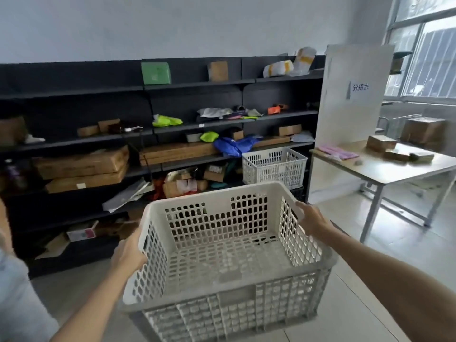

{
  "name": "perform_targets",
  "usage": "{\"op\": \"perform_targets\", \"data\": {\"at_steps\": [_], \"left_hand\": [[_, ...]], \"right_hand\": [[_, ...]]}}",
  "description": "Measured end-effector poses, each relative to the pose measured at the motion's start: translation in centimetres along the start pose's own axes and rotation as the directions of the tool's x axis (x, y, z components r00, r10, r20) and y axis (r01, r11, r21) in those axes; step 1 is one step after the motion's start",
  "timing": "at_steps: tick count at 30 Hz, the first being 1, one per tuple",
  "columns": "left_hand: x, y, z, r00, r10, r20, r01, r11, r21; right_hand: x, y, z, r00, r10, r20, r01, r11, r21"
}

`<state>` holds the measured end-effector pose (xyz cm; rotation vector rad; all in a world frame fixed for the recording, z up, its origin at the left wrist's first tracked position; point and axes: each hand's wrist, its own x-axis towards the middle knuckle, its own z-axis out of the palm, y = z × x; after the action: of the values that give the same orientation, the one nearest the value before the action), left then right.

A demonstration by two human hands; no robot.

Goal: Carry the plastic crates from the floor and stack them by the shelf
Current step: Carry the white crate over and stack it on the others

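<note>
Both hands grip an empty white perforated plastic crate (229, 248) by its rims — left hand (128, 255), right hand (314, 219) — fingers clenched on it, facing the dark metal shelf (197, 82).

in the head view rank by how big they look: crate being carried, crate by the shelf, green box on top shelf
1. carried crate, though it is nearest the camera
2. crate by the shelf
3. green box

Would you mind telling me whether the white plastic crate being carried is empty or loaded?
Empty: the white perforated plastic crate shows only its bare slotted floor.
</note>
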<state>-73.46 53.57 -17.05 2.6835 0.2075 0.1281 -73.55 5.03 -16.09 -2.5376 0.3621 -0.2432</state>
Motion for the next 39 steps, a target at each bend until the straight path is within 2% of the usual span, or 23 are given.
{"op": "perform_targets", "data": {"at_steps": [6,12,15,20,24,29,39], "left_hand": [[14.9,10.4,1.9,0.999,0.044,-0.01,-0.044,0.997,0.066],[28.2,23.4,3.4,0.99,0.12,-0.069,-0.115,0.991,0.073],[34.4,29.0,4.7,0.981,0.17,-0.093,-0.162,0.983,0.086],[45.8,37.9,8.8,0.982,0.18,-0.049,-0.177,0.983,0.052],[55.1,44.7,11.9,0.983,0.168,-0.074,-0.167,0.986,0.03],[65.1,52.2,13.9,0.977,0.198,-0.08,-0.195,0.98,0.04],[80.6,64.4,21.4,0.979,0.122,-0.164,-0.111,0.991,0.075]], "right_hand": [[15.8,1.3,-3.0,0.998,-0.056,-0.03,0.058,0.994,0.089],[30.9,4.1,-6.7,0.998,0.007,-0.063,0.004,0.987,0.162],[37.8,5.7,-8.3,0.995,0.019,-0.102,-0.005,0.99,0.143],[51.1,8.8,-10.3,0.984,0.015,-0.179,0.001,0.996,0.086],[61.9,10.5,-12.2,0.986,0.044,-0.164,-0.034,0.997,0.062],[75.4,10.9,-15.8,0.993,-0.027,-0.113,0.031,0.999,0.033],[98.5,15.6,-15.4,0.972,-0.159,-0.175,0.163,0.987,0.005]]}}
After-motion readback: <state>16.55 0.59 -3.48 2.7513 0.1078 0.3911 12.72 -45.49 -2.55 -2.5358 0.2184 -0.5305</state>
